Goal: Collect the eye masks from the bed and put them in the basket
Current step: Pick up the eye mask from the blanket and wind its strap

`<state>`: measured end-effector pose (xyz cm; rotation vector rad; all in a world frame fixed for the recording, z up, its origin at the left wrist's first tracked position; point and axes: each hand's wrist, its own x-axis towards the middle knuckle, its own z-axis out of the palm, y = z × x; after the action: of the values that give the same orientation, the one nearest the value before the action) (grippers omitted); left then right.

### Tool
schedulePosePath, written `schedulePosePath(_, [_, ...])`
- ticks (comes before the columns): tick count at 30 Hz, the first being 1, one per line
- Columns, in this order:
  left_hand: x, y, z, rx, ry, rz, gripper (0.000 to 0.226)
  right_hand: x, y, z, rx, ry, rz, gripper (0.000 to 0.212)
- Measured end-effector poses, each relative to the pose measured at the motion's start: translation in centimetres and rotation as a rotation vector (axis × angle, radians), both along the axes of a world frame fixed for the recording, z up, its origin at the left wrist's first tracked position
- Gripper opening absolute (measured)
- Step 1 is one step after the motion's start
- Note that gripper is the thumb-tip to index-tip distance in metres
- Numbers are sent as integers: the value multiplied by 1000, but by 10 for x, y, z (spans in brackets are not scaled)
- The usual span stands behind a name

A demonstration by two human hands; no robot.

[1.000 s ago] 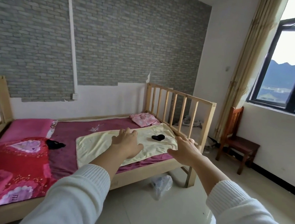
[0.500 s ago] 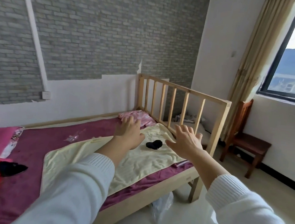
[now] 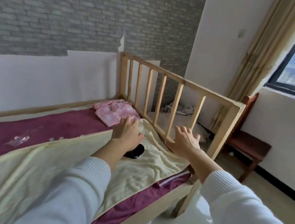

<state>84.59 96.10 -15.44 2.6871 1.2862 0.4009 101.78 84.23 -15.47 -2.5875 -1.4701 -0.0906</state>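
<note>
A black eye mask (image 3: 136, 151) lies on the pale yellow blanket (image 3: 143, 167) near the foot of the wooden bed (image 3: 154, 205). My left hand (image 3: 126, 131) hovers just above and beyond the mask, fingers spread, and its wrist hides part of the mask. My right hand (image 3: 183, 139) is stretched out to the right of the mask, close to the slatted footboard (image 3: 179, 89), fingers apart and empty. No basket is in view.
A folded pink garment (image 3: 114, 111) lies in the bed's far corner. A clear plastic wrapper (image 3: 20, 137) rests on the maroon sheet. A wooden chair (image 3: 247, 143) stands under the window at the right, and cloths are heaped on the floor behind the footboard.
I have come closer to the foot of the bed and the view has swung right. Both hands now reach over the blanket near the black mask. The second mask by the red quilt has left the view.
</note>
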Motion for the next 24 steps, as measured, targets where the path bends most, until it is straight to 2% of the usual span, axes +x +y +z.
schedulePosePath(4, [46,59,-36,-59,-1,18,56,49,67,-32,-42,55,12,67])
schedulePosePath(10, [88,146,-116,-225,98,91,49,92,158,-114,-200,141,46,71])
schedulePosePath(18, [120,251,-256,-567,185,215,45,138,263,-245,-394,319,-14,62])
schedulePosePath(24, [127,285,-358,-775,175,321,45,146,305,-346,-560,445,-14,59])
